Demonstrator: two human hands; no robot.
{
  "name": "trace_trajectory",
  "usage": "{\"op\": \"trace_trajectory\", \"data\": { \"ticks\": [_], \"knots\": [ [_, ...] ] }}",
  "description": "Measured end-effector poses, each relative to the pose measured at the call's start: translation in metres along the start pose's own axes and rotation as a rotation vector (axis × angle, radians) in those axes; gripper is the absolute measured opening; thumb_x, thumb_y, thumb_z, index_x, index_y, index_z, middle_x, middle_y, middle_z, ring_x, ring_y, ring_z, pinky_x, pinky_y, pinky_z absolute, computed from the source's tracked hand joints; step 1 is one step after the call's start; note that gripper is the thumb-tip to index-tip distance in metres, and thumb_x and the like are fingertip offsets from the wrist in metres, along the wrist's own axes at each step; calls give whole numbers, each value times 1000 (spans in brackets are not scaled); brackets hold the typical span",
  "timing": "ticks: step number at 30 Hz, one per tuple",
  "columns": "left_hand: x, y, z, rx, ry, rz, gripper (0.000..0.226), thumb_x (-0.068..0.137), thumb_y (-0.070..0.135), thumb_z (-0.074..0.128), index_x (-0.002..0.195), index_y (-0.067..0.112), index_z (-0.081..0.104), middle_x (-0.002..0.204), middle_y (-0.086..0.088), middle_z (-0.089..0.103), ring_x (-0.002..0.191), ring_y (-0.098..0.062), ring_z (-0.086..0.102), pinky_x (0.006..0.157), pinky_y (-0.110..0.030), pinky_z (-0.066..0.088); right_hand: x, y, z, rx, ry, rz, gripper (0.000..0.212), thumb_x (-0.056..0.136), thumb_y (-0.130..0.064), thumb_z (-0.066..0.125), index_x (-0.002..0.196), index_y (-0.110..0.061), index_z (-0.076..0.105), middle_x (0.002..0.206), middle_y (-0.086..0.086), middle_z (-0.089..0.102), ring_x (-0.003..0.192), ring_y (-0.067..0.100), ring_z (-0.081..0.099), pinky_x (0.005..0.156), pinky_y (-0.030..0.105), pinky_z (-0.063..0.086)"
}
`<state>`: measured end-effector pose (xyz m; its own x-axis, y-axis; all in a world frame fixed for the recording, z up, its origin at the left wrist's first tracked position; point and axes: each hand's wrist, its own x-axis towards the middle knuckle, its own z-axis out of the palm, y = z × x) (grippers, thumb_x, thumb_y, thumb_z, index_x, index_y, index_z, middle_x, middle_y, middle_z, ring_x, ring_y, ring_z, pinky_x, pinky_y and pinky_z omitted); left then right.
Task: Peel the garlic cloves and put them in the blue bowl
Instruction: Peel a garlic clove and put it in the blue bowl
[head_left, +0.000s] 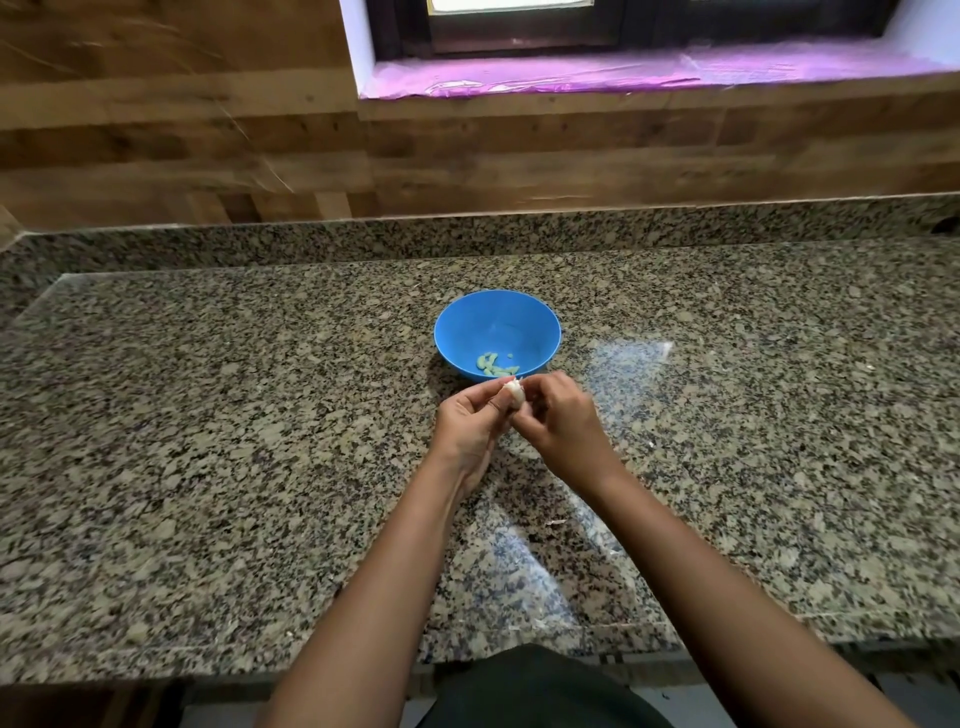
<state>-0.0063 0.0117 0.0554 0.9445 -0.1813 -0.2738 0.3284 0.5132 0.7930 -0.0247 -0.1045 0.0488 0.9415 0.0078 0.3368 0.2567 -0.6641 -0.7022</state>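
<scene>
A blue bowl (497, 317) stands on the granite counter (208, 441) with several peeled garlic cloves (494, 365) lying in its bottom. Just in front of the bowl, both hands meet over the counter. My left hand (470, 428) pinches a whitish piece of garlic (514, 391) between thumb and fingers. My right hand (558, 421) has its curled fingertips on the same garlic from the right side. Most of the garlic is hidden by the fingers.
A wooden panelled wall rises behind the counter, with a window sill (623, 73) covered in pink film above. Small bits of white skin (558, 522) lie on the counter near my right forearm. The counter's front edge runs below my arms.
</scene>
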Motion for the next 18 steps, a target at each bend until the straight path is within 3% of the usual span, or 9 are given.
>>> {"op": "trace_trajectory", "data": {
  "ticks": [4, 9, 15, 18],
  "knots": [
    [0, -2, -2, 19, 10, -5, 18, 87, -7, 53, 104, -9, 59, 72, -7, 72, 63, -12, 68, 64, -20, 57, -1, 1, 1, 2, -25, 13, 17, 87, -11, 61, 101, -2, 59, 93, 1, 49, 79, 10, 50, 72, 17, 47],
    [1, -4, -1, 65, 23, -3, 13, 89, -6, 52, 97, -4, 62, 70, -4, 72, 63, -10, 68, 63, -19, 56, -1, 1, 3, -23, -45, 21, 16, 86, -7, 58, 100, 1, 56, 92, 2, 45, 79, 11, 44, 65, 5, 35],
    [-1, -13, -8, 143, 78, -56, 26, 90, -4, 51, 114, -12, 55, 65, -3, 70, 56, -8, 65, 60, -18, 54, -9, 10, 13, -20, -108, 78, 22, 86, -13, 61, 105, -2, 57, 96, 3, 48, 84, 12, 46, 68, 14, 35],
    [-2, -15, -12, 148, 75, -90, 28, 90, -4, 51, 117, -13, 54, 78, -10, 69, 60, -9, 66, 62, -18, 55, -11, 14, 15, -17, -132, 83, 25, 87, -16, 63, 107, -2, 58, 98, 5, 51, 86, 13, 50, 77, 23, 45]
  ]
}}
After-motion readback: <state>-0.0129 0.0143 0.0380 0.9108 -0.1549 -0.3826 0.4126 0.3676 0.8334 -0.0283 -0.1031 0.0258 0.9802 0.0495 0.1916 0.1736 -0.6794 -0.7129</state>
